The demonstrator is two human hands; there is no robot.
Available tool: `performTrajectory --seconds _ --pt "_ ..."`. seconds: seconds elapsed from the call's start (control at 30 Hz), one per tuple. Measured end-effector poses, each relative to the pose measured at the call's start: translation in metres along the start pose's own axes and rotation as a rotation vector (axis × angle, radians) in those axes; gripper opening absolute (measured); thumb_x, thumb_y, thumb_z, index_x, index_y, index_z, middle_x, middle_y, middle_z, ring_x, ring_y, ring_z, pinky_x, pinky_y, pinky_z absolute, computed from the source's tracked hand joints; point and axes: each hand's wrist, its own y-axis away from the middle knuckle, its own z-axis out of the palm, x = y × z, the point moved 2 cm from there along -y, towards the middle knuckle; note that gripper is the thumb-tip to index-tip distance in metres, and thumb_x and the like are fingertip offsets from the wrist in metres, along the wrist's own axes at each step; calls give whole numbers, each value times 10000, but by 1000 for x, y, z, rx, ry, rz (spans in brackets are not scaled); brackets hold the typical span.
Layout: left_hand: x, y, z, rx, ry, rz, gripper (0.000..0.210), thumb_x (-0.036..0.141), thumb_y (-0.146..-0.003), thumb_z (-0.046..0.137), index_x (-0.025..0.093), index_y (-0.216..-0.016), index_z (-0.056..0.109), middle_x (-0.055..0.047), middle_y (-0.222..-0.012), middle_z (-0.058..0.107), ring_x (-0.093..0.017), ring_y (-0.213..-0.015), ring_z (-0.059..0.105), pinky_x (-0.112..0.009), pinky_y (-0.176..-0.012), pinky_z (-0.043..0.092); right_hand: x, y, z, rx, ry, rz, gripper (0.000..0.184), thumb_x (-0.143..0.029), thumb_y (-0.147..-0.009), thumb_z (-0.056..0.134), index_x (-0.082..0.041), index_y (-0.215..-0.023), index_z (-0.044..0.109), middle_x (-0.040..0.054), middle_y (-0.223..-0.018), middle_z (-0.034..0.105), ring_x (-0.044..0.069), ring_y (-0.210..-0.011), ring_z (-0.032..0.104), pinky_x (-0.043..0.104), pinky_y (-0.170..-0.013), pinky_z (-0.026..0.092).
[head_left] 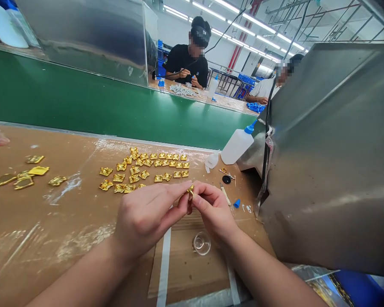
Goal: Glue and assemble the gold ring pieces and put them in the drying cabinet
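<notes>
My left hand (153,211) and my right hand (213,207) meet in front of me, fingertips pinched on a small gold metal piece (190,190). Fingers cover most of it, so its full shape is hidden. Just beyond my hands, many similar gold pieces (158,178) lie in loose rows on the brown covered table (83,226). Below my right hand stands a small clear cup (201,243) on a taped cardboard sheet (192,275).
Larger gold pieces (24,181) lie at the left. A white squeeze bottle (237,146) with a blue tip, a blue cap (237,204) and a black disc (226,179) are to the right, beside a metal panel (329,153). Two people work beyond the green belt (115,111).
</notes>
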Motion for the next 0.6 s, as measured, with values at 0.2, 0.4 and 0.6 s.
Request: performTrajectory --seconds 0.2,0.4,0.6 --pt "-4 0 0 -46 -19 29 264 133 -1051 682 139 -1314 701 -46 -1119 827 -172 -961 804 -292 -864 599 1 1 0 13 -60 85 256 -388 -923 849 -186 -821 730 -9 -760 658 88 -675 595 211 -658 490" --pt "-5 -3 -1 -87 -47 47 216 153 -1062 670 136 -1275 706 -48 -1083 827 -176 -900 799 -314 -828 593 -1 0 2 44 -98 167 300 -442 -864 895 -183 -829 748 -9 -731 681 90 -647 597 214 -631 506" --pt "-5 -3 -1 -56 -63 63 209 120 -1028 702 137 -1235 716 -47 -1021 826 -185 -857 796 -322 -788 592 -1 0 2 43 -101 216 323 -457 -847 904 -179 -829 739 -11 -737 678 93 -637 599 229 -630 517"
